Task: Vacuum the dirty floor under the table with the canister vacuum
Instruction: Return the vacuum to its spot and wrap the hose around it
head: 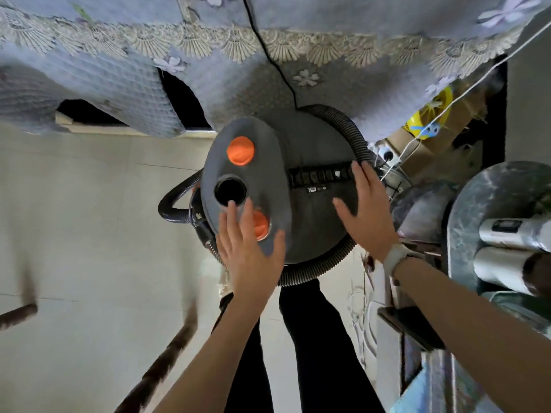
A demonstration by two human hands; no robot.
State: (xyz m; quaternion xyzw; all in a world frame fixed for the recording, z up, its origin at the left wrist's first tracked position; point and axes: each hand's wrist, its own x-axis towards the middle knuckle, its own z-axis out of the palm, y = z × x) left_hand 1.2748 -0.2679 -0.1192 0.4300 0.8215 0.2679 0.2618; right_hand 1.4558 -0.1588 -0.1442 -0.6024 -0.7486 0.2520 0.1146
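1. Head view looks straight down: grey drum-shaped canister vacuum sits on the pale tiled floor at centre frame, right at the hanging edge of the desk's blue quilted, lace-trimmed cloth at 12 o'clock.
2. Left hand: fingers straight and spread, gripping nothing, over the canister's 7 o'clock edge, beside the lower orange round cap and the open black hose port. Contact vs hover: cannot tell.
3. Right hand: also flat and spread, no grip closed on anything, on or just over the 3 o'clock side, fingertips near the black carry handle and the ribbed black hose.
4. Hose loops round the body from 12 through 3 to 6 o'clock; another bend shows at 9 o'clock. Black power cord runs up toward 12.
5. Key relation: handle's long axis runs 9-to-3, and its 3 o'clock end is just beside the right hand's fingertips. Right hand is nearer; judged best for the lift.
6. Risk, judged: hose loop snagging the clutter at 3 o'clock.
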